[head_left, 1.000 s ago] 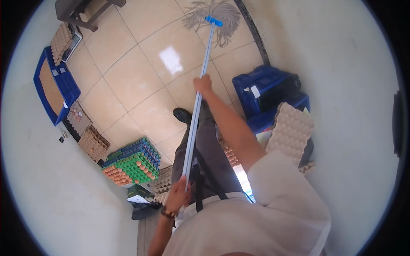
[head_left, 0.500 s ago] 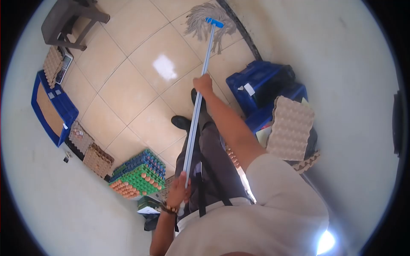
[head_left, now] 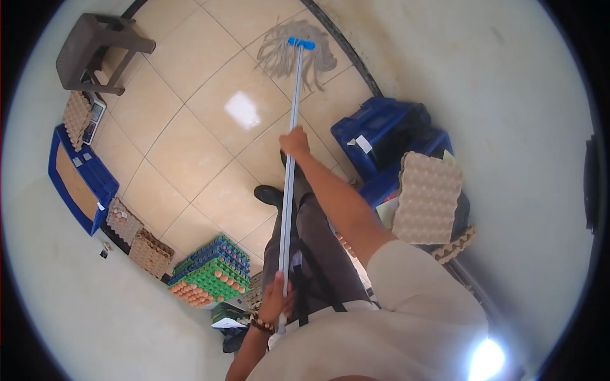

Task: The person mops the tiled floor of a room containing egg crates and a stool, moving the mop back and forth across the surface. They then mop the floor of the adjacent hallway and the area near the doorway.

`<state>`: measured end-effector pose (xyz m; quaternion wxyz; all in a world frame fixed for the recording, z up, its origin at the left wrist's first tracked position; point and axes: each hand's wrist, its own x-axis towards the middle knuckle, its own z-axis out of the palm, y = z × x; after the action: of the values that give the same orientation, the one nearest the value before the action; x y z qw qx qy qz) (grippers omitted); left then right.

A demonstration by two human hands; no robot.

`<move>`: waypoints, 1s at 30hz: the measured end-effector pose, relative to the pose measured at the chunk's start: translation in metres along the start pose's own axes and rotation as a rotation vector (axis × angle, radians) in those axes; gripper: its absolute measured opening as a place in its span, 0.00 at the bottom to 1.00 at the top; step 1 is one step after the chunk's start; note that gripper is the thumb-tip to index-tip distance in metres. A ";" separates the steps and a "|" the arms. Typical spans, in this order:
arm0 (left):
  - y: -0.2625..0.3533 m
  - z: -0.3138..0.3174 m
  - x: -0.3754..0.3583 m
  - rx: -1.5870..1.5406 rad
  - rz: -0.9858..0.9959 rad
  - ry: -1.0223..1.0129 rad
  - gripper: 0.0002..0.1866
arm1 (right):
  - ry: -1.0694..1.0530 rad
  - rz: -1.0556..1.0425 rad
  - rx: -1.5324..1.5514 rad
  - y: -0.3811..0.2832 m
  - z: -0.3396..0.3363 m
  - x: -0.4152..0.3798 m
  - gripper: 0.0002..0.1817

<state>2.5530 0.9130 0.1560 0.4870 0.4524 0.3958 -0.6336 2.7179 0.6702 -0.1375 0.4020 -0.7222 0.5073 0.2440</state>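
Note:
A mop with a pale metal handle (head_left: 289, 197) runs from my waist out over the tiled floor. Its grey string head (head_left: 311, 57), with a blue clamp, lies spread on the tiles near the wall's dark skirting. My right hand (head_left: 295, 143) is wrapped round the middle of the handle, with the arm stretched forward. Lower down, close to the handle's end, my left hand (head_left: 276, 300) grips it, a beaded bracelet on the wrist.
Blue crates (head_left: 375, 130) stand on the right, with cardboard egg trays (head_left: 429, 197) beside them. At left are a brown stool (head_left: 95, 47), a blue crate (head_left: 105, 181) and a scale (head_left: 95, 119). Green egg trays (head_left: 219, 276) holding eggs are stacked at lower left.
The mop head has moved left and slightly nearer to me. My right hand has shifted left and down with the handle, and my left hand is a little lower.

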 end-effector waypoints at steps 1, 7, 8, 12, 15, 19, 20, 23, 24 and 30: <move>0.021 0.008 0.005 -0.012 0.011 -0.011 0.28 | -0.011 0.026 0.035 -0.010 -0.008 0.015 0.22; -0.049 -0.019 -0.090 0.543 0.025 0.205 0.31 | 0.005 0.129 0.020 0.113 0.051 -0.107 0.22; -0.055 -0.026 -0.105 0.660 0.061 0.230 0.31 | 0.136 0.060 0.012 0.147 0.076 -0.128 0.22; -0.046 -0.047 -0.103 0.729 0.149 0.140 0.32 | 0.117 0.134 0.067 0.150 0.070 -0.114 0.20; 0.021 -0.032 -0.049 0.370 -0.136 0.055 0.31 | 0.189 0.082 0.145 0.137 0.043 -0.017 0.17; -0.008 -0.031 -0.038 0.648 0.196 0.090 0.31 | 0.169 0.166 0.102 0.098 -0.003 -0.036 0.16; -0.025 -0.035 -0.050 0.770 0.287 0.129 0.31 | 0.185 0.155 0.035 0.112 0.017 -0.048 0.16; -0.034 -0.024 -0.128 0.692 -0.005 0.320 0.33 | 0.061 0.231 0.107 0.124 0.062 -0.132 0.22; -0.040 -0.026 -0.138 0.632 -0.025 0.285 0.33 | -0.054 0.279 0.132 0.111 0.050 -0.155 0.24; -0.009 -0.018 -0.105 0.659 0.034 0.272 0.33 | 0.026 0.252 0.148 0.093 0.027 -0.108 0.22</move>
<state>2.5598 0.9592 0.2520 0.2686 0.6719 0.2238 -0.6529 2.5934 0.7361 -0.1013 0.4138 -0.6242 0.6157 0.2453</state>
